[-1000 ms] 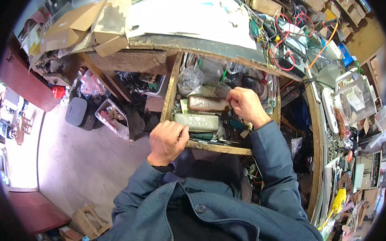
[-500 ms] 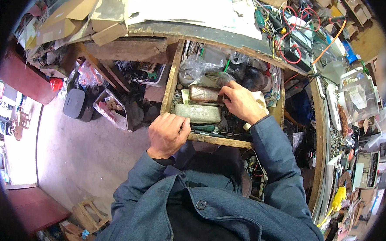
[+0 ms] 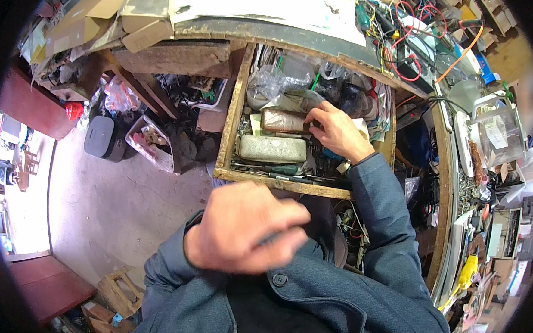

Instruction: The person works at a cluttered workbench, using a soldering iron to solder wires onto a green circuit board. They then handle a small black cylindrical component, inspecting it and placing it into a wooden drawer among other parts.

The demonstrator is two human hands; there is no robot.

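An open wooden drawer full of odds and ends is pulled out before me. Inside it, a long brown case lies crosswise, and my right hand has its bent fingers and thumb closed at the right end of it. Nearer to me sits a pale, speckled oblong case. Pens and slim tools lie along the drawer's front. Close to my chest, outside the drawer, my left hand is raised and blurred; thumb and forefinger point right with a gap between them, holding nothing visible.
Clear plastic bags and stacked papers fill the drawer's back. Over it runs a worn tabletop, with tangled red test leads at right. A dark grey case and a box of scraps stand on the floor at left.
My left hand has let go of the drawer's front left corner and come up toward my chest. The right hand remains at the brown case, nearly still.
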